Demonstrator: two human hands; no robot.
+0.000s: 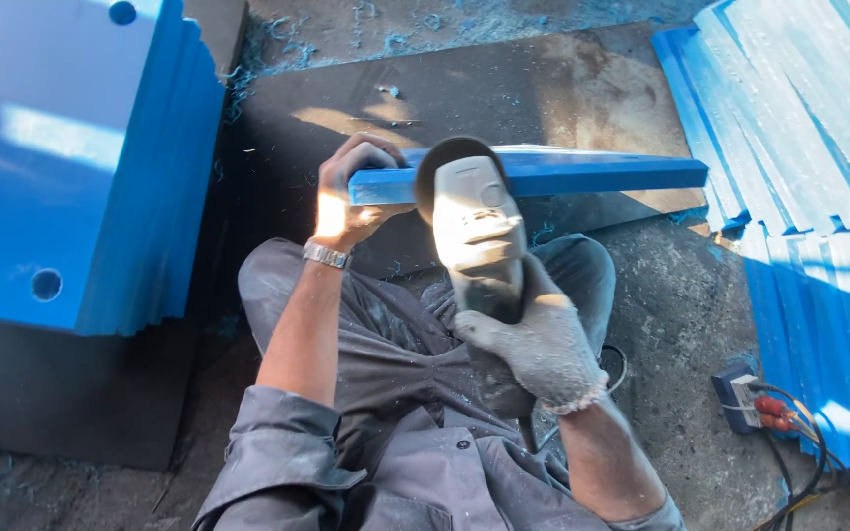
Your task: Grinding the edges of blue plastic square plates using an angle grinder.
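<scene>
gripping blue strip (582,175), grinder (479,231)

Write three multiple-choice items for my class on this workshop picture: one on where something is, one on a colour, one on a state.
1. Where is the stack of blue panels with round holes?
A. At the picture's left
B. On the person's lap
C. Under the socket block

2. What colour is the strip being worked?
A. Red
B. Blue
C. Yellow

3. Which of the hands is gloved?
A. Both
B. Left only
C. Right only

Key: 1 A, the stack fills the left side. 2 B, the strip is blue. 3 C, the right hand wears a knit glove on the grinder; the left hand is bare, gripping the strip's end.
</scene>
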